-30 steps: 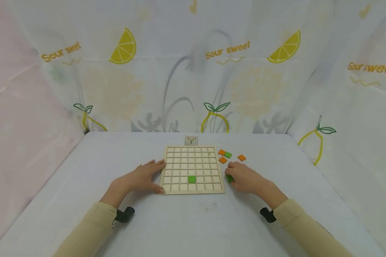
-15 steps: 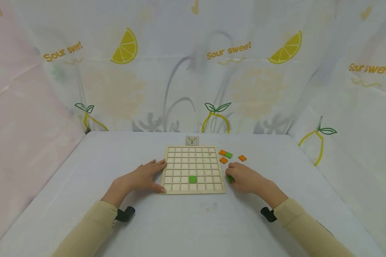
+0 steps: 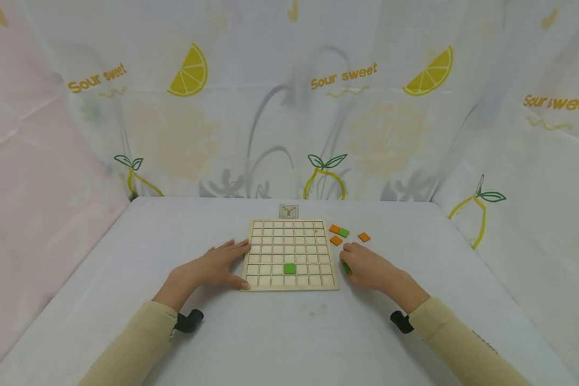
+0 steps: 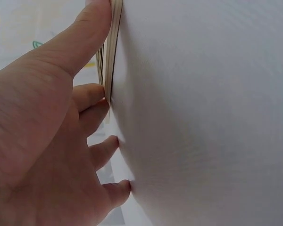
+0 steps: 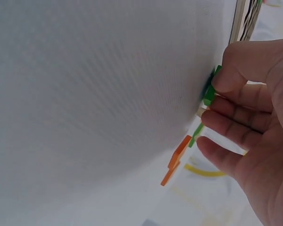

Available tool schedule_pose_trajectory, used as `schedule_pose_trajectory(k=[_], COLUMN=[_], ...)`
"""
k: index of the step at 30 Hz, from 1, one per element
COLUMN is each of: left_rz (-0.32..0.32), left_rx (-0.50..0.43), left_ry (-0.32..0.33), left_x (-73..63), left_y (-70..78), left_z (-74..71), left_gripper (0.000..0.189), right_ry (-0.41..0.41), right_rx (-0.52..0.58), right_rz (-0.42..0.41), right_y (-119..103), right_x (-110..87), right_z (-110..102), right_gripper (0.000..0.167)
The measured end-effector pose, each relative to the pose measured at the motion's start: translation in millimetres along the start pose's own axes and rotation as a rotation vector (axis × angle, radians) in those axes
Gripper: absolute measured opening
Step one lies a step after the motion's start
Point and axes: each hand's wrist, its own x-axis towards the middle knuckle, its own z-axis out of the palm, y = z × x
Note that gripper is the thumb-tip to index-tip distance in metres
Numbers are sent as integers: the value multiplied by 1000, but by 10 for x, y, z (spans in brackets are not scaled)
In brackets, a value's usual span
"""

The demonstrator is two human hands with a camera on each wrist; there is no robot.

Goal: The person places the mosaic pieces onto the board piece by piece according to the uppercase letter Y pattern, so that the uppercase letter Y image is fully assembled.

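A pale wooden grid board lies flat on the table, with one green square tile in its second row from the near edge. My left hand rests at the board's left side, thumb on the near corner and fingers spread along the edge. In the left wrist view those fingertips touch the cloth and the board's side. Right of the board, my right hand pinches another green tile between thumb and fingers, close to the table. In the head view the hand hides most of that tile.
Beyond my right hand lie loose orange tiles and a green tile. A small printed grid card sits behind the board. White cloth covers the table, and a patterned curtain hangs at the back.
Slightly less of the green tile shows by my right hand's thumb than a second ago. Both hands and the board otherwise keep their places, while the head view shifts a little.
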Motion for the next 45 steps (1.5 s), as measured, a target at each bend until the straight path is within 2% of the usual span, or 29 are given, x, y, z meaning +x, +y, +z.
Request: schedule_pose_trajectory(k=[10,17,23,34,45], left_rz=[-6,-10,-2,4,-11], left_rx=[14,13,10,34,28], left_ry=[-12,-9,-13,-15,-15], left_x=[15,23,18,0,-5], left_y=[-18,5,12,40,9], left_z=[3,-6,-15,2,9], left_gripper=[105,105,105,106,108], right_ry=[25,80,82,145,107], right_rx=[28,50,52,52,78], right_rz=[10,-7,-20,-49,-55], right_y=[-5,-9,-49,-80,-135], right_x=[4,29,65,108,324], right_z=[0,-9,-12,-15,-49], right_gripper=[13,16,19,17,18])
